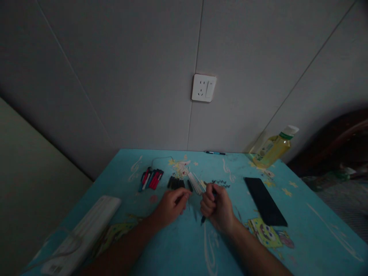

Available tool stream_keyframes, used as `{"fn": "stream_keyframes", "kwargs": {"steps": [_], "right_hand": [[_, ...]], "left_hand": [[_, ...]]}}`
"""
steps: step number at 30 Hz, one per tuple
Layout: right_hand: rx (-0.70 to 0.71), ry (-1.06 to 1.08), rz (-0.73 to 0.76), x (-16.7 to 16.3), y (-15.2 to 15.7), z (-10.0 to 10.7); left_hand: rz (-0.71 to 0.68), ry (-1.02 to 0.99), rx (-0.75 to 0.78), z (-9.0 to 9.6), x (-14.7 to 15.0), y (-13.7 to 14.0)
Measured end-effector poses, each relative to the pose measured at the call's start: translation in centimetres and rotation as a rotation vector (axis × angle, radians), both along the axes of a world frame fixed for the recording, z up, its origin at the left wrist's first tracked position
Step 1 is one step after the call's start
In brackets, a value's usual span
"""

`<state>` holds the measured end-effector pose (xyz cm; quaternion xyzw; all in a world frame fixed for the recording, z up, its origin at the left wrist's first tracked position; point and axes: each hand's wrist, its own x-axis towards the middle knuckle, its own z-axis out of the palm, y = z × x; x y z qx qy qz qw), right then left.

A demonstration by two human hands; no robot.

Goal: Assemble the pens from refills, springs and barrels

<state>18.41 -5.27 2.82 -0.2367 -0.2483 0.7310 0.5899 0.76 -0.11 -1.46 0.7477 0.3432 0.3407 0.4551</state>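
My right hand [217,206] is closed in a fist around a dark pen [203,220], whose pointed lower end sticks out below the fingers. Its middle is hidden by the hand. To the left, my left hand [171,205] has its fingertips pinched together; a thin line shows beneath them, too faint to name. Just beyond the hands lie thin white pen refills [195,184], side by side, and a row of short black pen parts [176,183]. Small dark curled pieces [220,183] lie past my right fist. Red, blue and white pen barrels [151,179] are grouped farther left.
A white power strip [86,234] with a cord runs along the left of the blue patterned table [310,214]. On the right are a dark flat phone-like slab [266,201] and a bottle of yellow liquid [271,149]. Another pen [215,153] lies by the wall.
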Motion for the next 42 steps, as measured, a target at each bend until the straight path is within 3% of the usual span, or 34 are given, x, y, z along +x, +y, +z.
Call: {"fn": "stream_keyframes", "kwargs": {"steps": [5,17,21,24,26,29,32,37,42], "right_hand": [[0.022,-0.085,-0.036,-0.3,0.2,-0.2],[0.020,-0.052,-0.028,0.0,0.0,-0.2],[0.074,-0.172,-0.085,-0.7,0.2,-0.3],[0.148,-0.415,-0.154,-0.6,0.5,-0.5],[0.227,-0.710,-0.253,0.4,1.3,-0.7],[0.367,-1.282,-0.393,3.5,4.5,-1.0],[0.452,-1.939,-0.280,7.3,9.5,-1.3],[0.393,-2.195,-0.199,11.7,16.2,-1.9],[0.454,-2.329,-0.094,12.4,18.4,-2.5]], "left_hand": [[-0.011,0.008,0.018,0.2,0.1,-0.1],[-0.041,0.052,0.140,1.0,0.2,-0.4],[-0.048,0.073,0.192,1.2,0.1,-0.4],[-0.037,0.067,0.210,1.3,0.0,-0.3],[-0.026,0.059,0.207,1.2,-0.1,-0.1],[-0.022,0.059,0.215,1.0,-0.2,0.1],[-0.029,0.076,0.255,0.6,-0.2,0.2],[-0.062,0.103,0.317,0.2,-0.2,0.0],[-0.070,0.124,0.357,0.3,-0.3,0.0]]}}
